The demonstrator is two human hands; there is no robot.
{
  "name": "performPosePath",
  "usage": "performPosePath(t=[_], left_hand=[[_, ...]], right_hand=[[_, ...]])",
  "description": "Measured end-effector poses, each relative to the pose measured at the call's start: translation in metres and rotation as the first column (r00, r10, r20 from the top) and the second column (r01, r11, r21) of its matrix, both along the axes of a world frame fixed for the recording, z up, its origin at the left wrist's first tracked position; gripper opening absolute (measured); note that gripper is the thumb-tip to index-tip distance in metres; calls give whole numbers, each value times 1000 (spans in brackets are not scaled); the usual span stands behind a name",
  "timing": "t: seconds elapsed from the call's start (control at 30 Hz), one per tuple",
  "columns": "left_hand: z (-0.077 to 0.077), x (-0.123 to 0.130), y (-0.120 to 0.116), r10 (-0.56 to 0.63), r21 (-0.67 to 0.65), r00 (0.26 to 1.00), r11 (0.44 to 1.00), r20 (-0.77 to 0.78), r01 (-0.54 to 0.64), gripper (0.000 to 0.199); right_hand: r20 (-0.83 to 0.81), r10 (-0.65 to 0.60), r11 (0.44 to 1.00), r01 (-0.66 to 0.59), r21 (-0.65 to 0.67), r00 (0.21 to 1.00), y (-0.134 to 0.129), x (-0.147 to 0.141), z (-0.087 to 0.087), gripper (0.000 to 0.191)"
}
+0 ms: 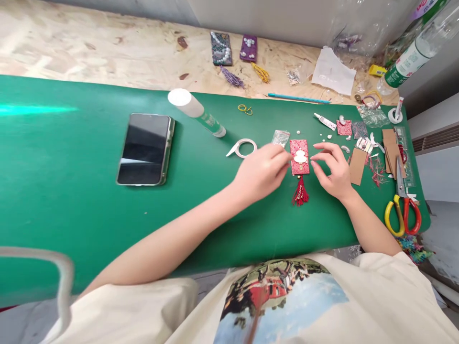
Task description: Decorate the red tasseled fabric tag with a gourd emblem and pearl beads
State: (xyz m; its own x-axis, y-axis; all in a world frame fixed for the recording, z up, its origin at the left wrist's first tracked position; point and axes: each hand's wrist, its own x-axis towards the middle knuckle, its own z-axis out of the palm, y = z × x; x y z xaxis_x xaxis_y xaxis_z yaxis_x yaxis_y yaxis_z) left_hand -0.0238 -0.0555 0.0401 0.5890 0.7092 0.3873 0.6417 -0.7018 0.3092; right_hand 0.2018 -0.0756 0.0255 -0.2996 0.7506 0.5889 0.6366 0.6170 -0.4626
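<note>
A small red patterned rectangle [294, 145] lies flat on the green mat [215, 210], with a white lobed ornament [300, 156] on its face and a red tassel [300, 192] at its lower end. My left hand [264, 171] is at its left edge, fingers curled together near the ornament; whatever they pinch, if anything, is too small to make out. On the other side, my right hand [332, 169] is held just off the right edge, thumb and fingers apart with nothing visible between them.
A phone [145, 149] and a standing glue stick [201, 114] are on the left. White tape [246, 148] lies near my left hand. Cardboard strips [357, 167], scissors [400, 205] and a bottle [409, 64] are at the right. Two decorated pieces [221, 49] lie behind.
</note>
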Motion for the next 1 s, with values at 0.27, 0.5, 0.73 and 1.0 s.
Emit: performPosePath(t=[0.27, 0.5, 0.73, 1.0], left_hand=[[-36, 8, -27, -42, 135, 996, 990, 83, 30, 13], [-36, 8, -30, -22, 296, 1000, 955, -5, 23, 23], [-39, 12, -37, 52, 311, 999, 949, 6, -51, 29], [-42, 10, -36, 51, 272, 998, 961, -23, -43, 31]], right_hand=[[-26, -17, 1000, 17, 19, 1000, -7, 2, 5, 12], [-12, 14, 1000, -13, 14, 1000, -9, 1, 3, 14], [-36, 24, 999, -25, -22, 999, -11, -3, 7, 14], [-31, 13, 999, -15, -46, 999, -11, -3, 8, 11]])
